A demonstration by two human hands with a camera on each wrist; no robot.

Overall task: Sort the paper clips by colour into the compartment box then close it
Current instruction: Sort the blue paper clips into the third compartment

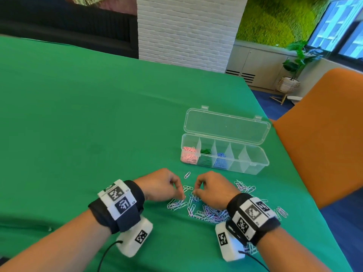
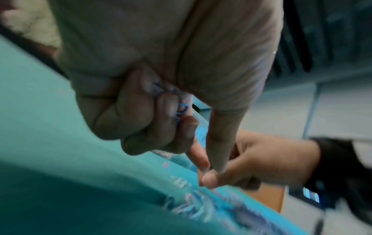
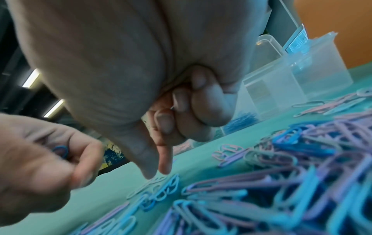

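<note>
1. Step in hand, by judgement: picking blue clips out of the mixed pile (image 1: 206, 211) on the green bench (image 1: 88, 124). Pink, green and blue bays of the compartment box (image 1: 255, 169) are part filled; the two right bays look empty.
2. Left hand (image 1: 160, 185): grip holding a few blue paper clips (image 2: 181, 109) tucked under curled fingers, index and thumb extended down towards the pile.
3. Right hand (image 1: 213, 190): index and thumb tips down at the clips (image 3: 167, 189) on the cloth; outer fingers curled. Whether anything is pinched, cannot tell.
4. Doing it well: slide one clip clear before pinching, since clips interlock and would drag neighbours. Collect in the left palm, then drop into the blue bay in one trip.
5. Room: the box sits just beyond the pile, lid (image 1: 225, 125) open and leaning back, so approach from the near side. The bench edge runs close on the right by the orange chair (image 1: 324, 134); stray clips (image 1: 281, 212) lie near it and could get swept off.
</note>
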